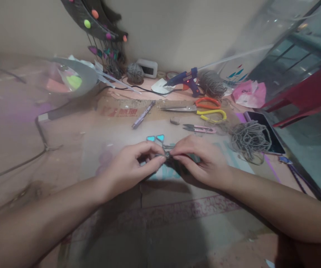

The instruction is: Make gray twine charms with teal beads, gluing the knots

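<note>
Left hand (132, 160), right hand (206, 160) pinch cord (167, 153); loosened grip could drop it, perhaps tangling hearts (160, 138) just beyond both.

A pale wall (177, 33) backs the pinkish table (65, 149); 1 red chair (313, 89) and grey floor (313, 149) show at right.

Arranged as a small craft workspace, in a home or workshop (impossible to tell which); recognisable by a glue gun (187, 77) and grey yarn (135, 73) along the far side of the desk (233, 255), scissors (181, 109) and pink snips (202, 129) nearer, and a red chair (312, 89) at right.
</note>
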`<control>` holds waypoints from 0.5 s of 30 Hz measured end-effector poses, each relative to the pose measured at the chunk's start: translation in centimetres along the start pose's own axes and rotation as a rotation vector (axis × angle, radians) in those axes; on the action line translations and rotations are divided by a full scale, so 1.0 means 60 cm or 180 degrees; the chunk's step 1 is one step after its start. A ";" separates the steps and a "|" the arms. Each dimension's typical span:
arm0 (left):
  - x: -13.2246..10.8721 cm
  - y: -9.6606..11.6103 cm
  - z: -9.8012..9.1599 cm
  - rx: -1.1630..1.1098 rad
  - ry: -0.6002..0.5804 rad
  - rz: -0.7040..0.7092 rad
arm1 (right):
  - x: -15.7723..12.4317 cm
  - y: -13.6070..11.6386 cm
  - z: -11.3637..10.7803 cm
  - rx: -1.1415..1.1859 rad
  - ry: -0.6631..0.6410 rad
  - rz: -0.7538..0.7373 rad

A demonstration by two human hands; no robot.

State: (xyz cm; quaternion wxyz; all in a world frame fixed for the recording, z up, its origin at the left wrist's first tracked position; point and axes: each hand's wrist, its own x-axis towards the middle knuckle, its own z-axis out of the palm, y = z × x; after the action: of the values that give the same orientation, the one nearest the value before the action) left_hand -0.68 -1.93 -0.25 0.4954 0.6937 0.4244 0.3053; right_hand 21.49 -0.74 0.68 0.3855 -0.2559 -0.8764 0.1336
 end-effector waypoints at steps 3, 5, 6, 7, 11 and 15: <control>0.001 -0.002 0.000 -0.0102 -0.0006 -0.0056 | -0.002 0.005 0.000 -0.0076 0.0022 -0.0008; 0.001 -0.002 0.000 -0.0159 0.0000 -0.0095 | -0.004 0.009 0.001 -0.0149 0.0027 0.0044; 0.001 -0.002 0.001 -0.0167 -0.0001 -0.0118 | -0.005 0.011 0.001 -0.0168 0.0036 0.0061; 0.001 -0.001 0.001 -0.0164 0.0004 -0.0137 | -0.005 0.012 0.001 -0.0171 0.0048 0.0064; 0.001 0.001 0.001 -0.0137 0.0026 -0.0164 | -0.006 0.011 0.001 -0.0103 0.0000 -0.0106; 0.001 0.000 0.001 -0.0035 0.0028 -0.0149 | -0.007 0.008 0.001 -0.0049 -0.0058 -0.0179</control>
State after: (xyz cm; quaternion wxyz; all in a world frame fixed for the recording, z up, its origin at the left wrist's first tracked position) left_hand -0.61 -1.89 -0.29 0.5043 0.6795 0.4411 0.2990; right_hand 21.85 -0.56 0.15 0.3791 -0.2329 -0.8877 0.1183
